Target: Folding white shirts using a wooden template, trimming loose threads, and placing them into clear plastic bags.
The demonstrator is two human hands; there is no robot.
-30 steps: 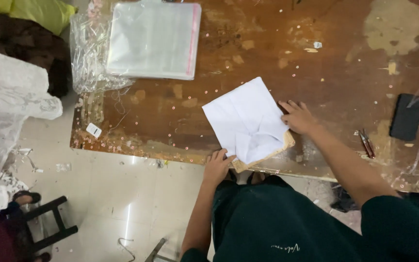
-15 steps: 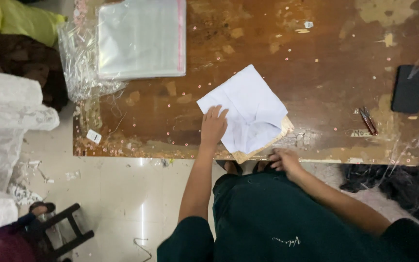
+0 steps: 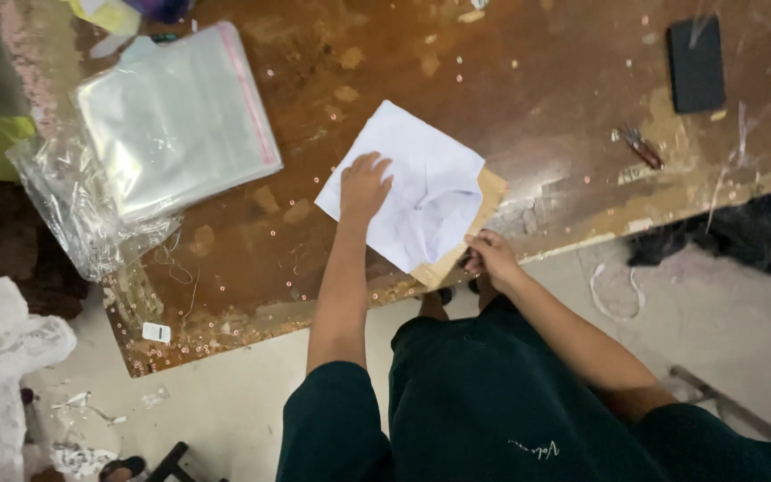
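Clear bags (image 3: 176, 120) lay at the left of the brown surface (image 3: 546, 80). The left hand (image 3: 365, 186) pressed flat, fingers spread, on a white cloth (image 3: 430, 192) over cardboard (image 3: 490, 189) near the front edge. The right hand (image 3: 490, 257) pinched the cloth's near corner; a black phone (image 3: 696, 64) lay far right.

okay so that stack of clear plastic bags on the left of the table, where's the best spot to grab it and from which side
Probably the long edge with the pink strip, from the table's middle. The stack of clear bags lies flat, that edge facing bare table, while its other side rests on crumpled plastic wrap. Slide fingers under and pinch. Both hands are on the folded white cloth.
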